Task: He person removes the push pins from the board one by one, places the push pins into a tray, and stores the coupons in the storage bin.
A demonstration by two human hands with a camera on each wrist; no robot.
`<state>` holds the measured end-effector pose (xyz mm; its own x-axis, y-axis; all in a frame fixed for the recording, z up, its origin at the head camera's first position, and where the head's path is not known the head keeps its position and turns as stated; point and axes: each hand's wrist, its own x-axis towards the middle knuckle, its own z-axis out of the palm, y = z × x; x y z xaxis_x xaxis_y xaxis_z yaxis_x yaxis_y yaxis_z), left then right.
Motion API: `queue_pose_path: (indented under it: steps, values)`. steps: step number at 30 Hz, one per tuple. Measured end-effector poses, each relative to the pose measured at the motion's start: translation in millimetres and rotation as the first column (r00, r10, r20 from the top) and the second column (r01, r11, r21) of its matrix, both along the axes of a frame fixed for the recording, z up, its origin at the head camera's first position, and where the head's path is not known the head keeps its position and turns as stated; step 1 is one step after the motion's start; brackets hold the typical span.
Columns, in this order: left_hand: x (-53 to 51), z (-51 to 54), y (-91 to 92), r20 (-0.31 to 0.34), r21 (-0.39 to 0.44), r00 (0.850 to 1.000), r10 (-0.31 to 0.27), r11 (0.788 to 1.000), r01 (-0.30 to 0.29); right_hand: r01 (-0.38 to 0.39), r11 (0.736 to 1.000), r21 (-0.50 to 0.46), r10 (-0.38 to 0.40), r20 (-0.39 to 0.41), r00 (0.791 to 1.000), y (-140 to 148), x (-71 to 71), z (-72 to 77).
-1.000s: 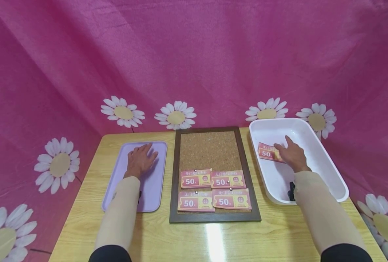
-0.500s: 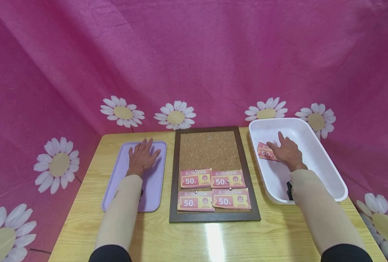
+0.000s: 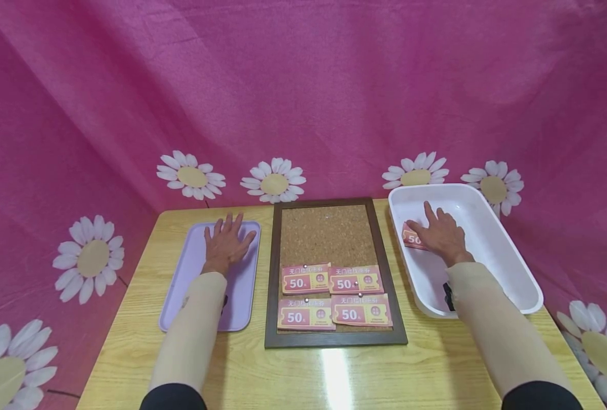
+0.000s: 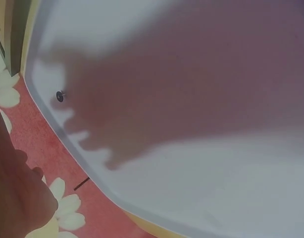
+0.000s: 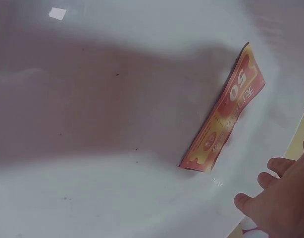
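From my seat I see the person's left hand (image 3: 226, 245) over the purple tray (image 3: 237, 313), fingers spread, holding nothing. The left wrist view shows me a pin (image 4: 60, 96) lying in that tray, inside the hand's shadow near the rim. The right hand (image 3: 441, 234) is above the white bin (image 3: 493, 273), its fingers also apart and empty. A coupon (image 5: 224, 114) lies in the bin; from the head view the hand partly covers it, but the right wrist view shows me the two apart. Between tray and bin, a cork board (image 3: 329, 233) on the desk (image 3: 252, 376) bears four pinned coupons (image 3: 306, 316) in two rows.
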<state>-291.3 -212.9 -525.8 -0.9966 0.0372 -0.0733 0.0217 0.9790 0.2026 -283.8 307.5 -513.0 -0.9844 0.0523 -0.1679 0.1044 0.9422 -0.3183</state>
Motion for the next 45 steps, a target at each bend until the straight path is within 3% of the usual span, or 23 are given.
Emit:
queue_pose_path:
  steps: [10,19,45]
  values:
    - [-3.3,-1.7,6.3,-0.010,0.019,1.000,0.003,1.000,-0.002,-0.006,1.000,-0.030,0.006,0.020,1.000,-10.9,-2.5,1.6]
    - [-4.4,4.0,17.7,-0.006,0.021,1.000,-0.021,1.000,0.021,-0.039,0.999,-0.026,0.039,-0.003,0.999,-22.8,-4.0,4.1]
    - [-3.3,13.4,38.2,-0.039,0.037,0.999,-0.033,0.999,0.035,-0.142,0.988,0.059,0.145,-0.039,0.989,-51.1,-0.3,15.5]
